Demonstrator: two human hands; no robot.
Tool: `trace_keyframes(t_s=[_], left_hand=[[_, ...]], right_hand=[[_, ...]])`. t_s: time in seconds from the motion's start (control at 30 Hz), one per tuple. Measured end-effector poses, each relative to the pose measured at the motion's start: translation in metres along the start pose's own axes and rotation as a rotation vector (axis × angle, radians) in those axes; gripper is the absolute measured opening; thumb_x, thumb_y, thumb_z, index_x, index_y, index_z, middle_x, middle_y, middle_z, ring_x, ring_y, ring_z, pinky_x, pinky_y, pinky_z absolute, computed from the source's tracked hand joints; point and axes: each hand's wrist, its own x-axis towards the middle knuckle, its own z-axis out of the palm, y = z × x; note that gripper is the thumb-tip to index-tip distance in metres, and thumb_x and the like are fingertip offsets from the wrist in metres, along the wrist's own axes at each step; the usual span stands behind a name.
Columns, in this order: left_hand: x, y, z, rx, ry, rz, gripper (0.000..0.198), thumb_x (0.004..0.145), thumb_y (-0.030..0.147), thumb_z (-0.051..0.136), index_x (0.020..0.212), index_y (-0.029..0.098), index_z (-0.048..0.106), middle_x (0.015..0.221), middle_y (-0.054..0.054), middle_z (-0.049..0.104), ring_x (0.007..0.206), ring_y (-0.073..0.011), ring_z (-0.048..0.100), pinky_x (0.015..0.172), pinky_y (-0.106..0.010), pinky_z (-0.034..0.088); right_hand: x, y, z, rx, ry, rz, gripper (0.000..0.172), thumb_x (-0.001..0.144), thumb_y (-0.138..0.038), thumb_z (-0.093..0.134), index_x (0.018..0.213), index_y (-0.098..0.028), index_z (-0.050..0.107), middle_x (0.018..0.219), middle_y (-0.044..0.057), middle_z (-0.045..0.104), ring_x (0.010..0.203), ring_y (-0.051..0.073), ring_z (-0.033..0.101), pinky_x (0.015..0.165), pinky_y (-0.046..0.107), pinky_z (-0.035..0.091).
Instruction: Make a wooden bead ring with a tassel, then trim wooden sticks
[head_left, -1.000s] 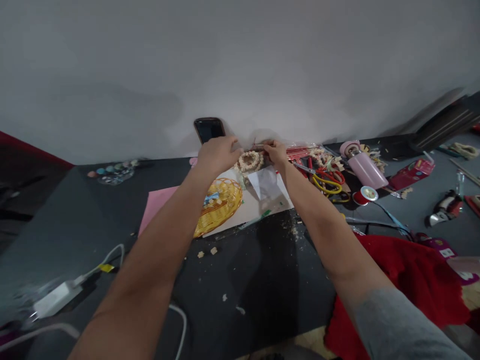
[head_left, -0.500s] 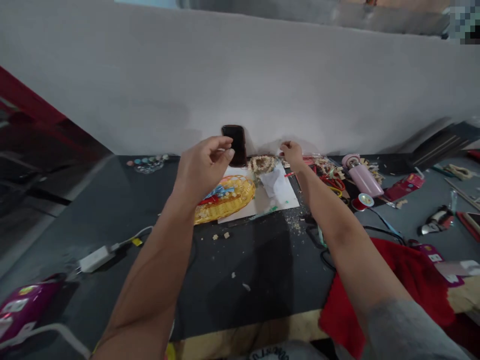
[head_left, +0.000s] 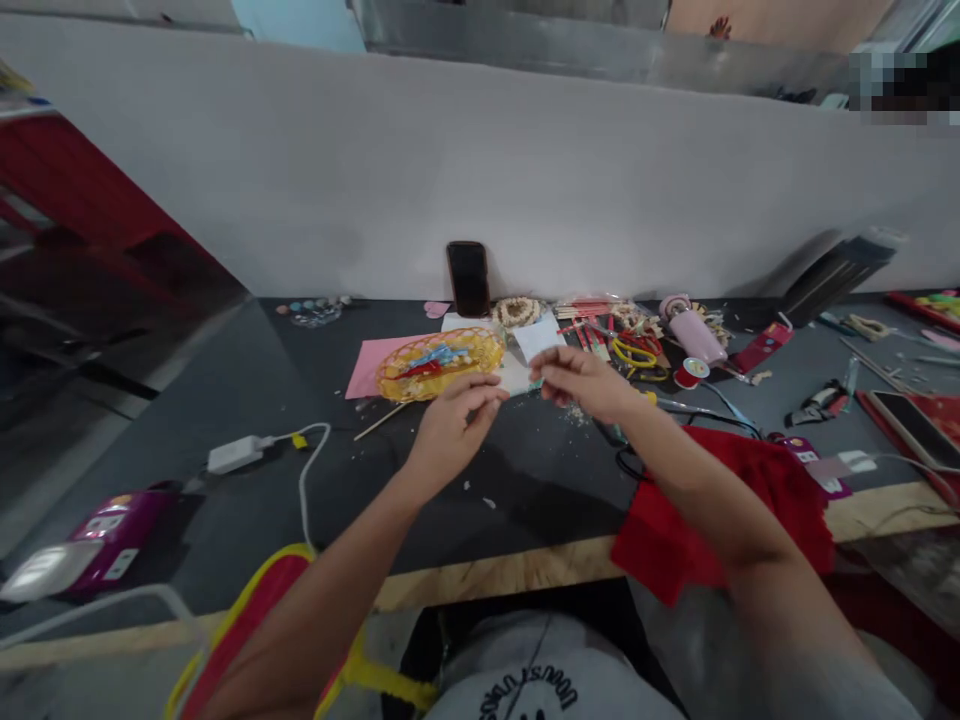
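We are holding both hands above the dark grey tabletop point(head_left: 517, 500), the left hand point(head_left: 450, 440) near the right end of the yellow woven oval basket point(head_left: 397, 388) and the right hand point(head_left: 589, 382) by the near edge of the loose white paper sheet point(head_left: 536, 340). We are bending the left fingers towards the thumb and curling the right fingers inward, fingertips facing across a gap; we cannot tell whether either pinch is closing on something thin. The basket is lying left of centre, carrying a blue ribbon-like bundle point(head_left: 442, 356), while a ring of pale chunky pieces point(head_left: 517, 312) is resting beyond the paper, apart from both hands. We are judging this as a fine fingertip step between the hands, in mid-air rather than on the tabletop. The next move, we are thinking, is calling for steady, aligned fingertips and clearance from the basket rim.
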Motion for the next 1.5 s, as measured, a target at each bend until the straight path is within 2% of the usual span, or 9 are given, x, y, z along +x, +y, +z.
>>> trace_keyframes(t_s=[0.17,0.43,0.6,0.73,0.93,1.13,1.3,1.4,1.5], left_hand=[[-0.033,0.014,0.026,-0.050,-0.095,-0.041,0.024,0.090,0.028,0.050,0.089,0.023,0.073,0.106,-0.005,0.073,0.102,-0.0195,0.066,0.096,-0.036,0.051],[-0.041,0.011,0.049,0.018,-0.154,-0.104,0.021,0.086,0.032,0.053,0.080,0.024,0.071,0.098,-0.005,0.075,0.096,-0.0213,0.068,0.093,-0.038,0.052],[-0.029,0.022,0.061,0.056,-0.132,-0.125,0.016,0.083,0.026,0.052,0.074,0.023,0.065,0.094,-0.005,0.072,0.092,-0.0202,0.066,0.088,-0.035,0.051],[-0.023,0.027,0.065,0.096,-0.227,-0.065,0.021,0.088,0.028,0.043,0.075,0.022,0.058,0.087,-0.004,0.068,0.086,-0.0189,0.063,0.081,-0.032,0.049],[-0.026,0.023,0.069,0.196,-0.284,-0.118,0.024,0.089,0.027,0.035,0.075,0.022,0.053,0.082,-0.005,0.066,0.079,-0.0188,0.061,0.073,-0.031,0.045],[-0.028,0.015,0.044,0.280,-0.270,-0.189,0.038,0.092,0.040,0.034,0.063,0.022,0.050,0.072,-0.005,0.065,0.070,-0.0184,0.060,0.069,-0.031,0.045],[-0.023,-0.016,0.002,0.229,-0.153,-0.180,0.021,0.082,0.030,0.045,0.075,0.022,0.064,0.093,-0.006,0.073,0.091,-0.0200,0.064,0.085,-0.032,0.049],[-0.024,-0.031,-0.020,0.233,-0.066,-0.294,0.025,0.076,0.022,0.042,0.078,0.022,0.067,0.091,-0.003,0.074,0.090,-0.0185,0.066,0.085,-0.031,0.051],[-0.027,-0.041,-0.032,0.244,0.024,-0.353,0.031,0.076,0.022,0.041,0.087,0.020,0.070,0.091,-0.004,0.074,0.088,-0.0173,0.066,0.082,-0.029,0.051]], right_hand=[[-0.046,0.054,0.022,-0.009,-0.064,0.054,0.028,0.078,-0.041,0.071,0.095,-0.020,0.064,0.079,-0.002,0.064,0.062,0.009,0.058,0.052,0.020,0.044],[-0.049,0.099,0.016,0.164,0.027,0.068,0.034,0.073,-0.045,0.074,0.095,-0.020,0.064,0.080,-0.003,0.065,0.059,0.007,0.057,0.053,0.019,0.044],[-0.047,0.106,0.013,0.188,0.018,0.090,0.029,0.075,-0.042,0.072,0.092,-0.021,0.063,0.078,-0.004,0.064,0.057,0.007,0.057,0.051,0.019,0.043],[-0.046,0.102,0.008,0.194,0.072,0.093,0.025,0.077,-0.041,0.070,0.091,-0.022,0.063,0.074,-0.004,0.063,0.057,0.007,0.056,0.051,0.019,0.043],[-0.045,0.101,0.001,0.196,0.179,0.099,0.025,0.077,-0.042,0.068,0.091,-0.022,0.063,0.075,-0.003,0.064,0.055,0.007,0.054,0.048,0.018,0.039],[-0.045,0.103,-0.006,0.269,0.235,0.067,0.035,0.071,-0.047,0.071,0.092,-0.021,0.062,0.076,-0.003,0.064,0.055,0.006,0.052,0.049,0.019,0.038],[-0.045,0.104,-0.010,0.276,0.252,0.063,0.039,0.068,-0.048,0.074,0.091,-0.020,0.061,0.075,-0.004,0.063,0.054,0.006,0.050,0.049,0.020,0.037],[-0.046,0.104,-0.010,0.260,0.241,0.068,0.039,0.067,-0.047,0.075,0.092,-0.020,0.061,0.075,-0.004,0.063,0.054,0.006,0.050,0.049,0.020,0.036],[-0.048,0.104,-0.009,0.238,0.226,0.075,0.039,0.068,-0.047,0.075,0.093,-0.020,0.062,0.076,-0.003,0.063,0.054,0.006,0.050,0.049,0.020,0.036]])
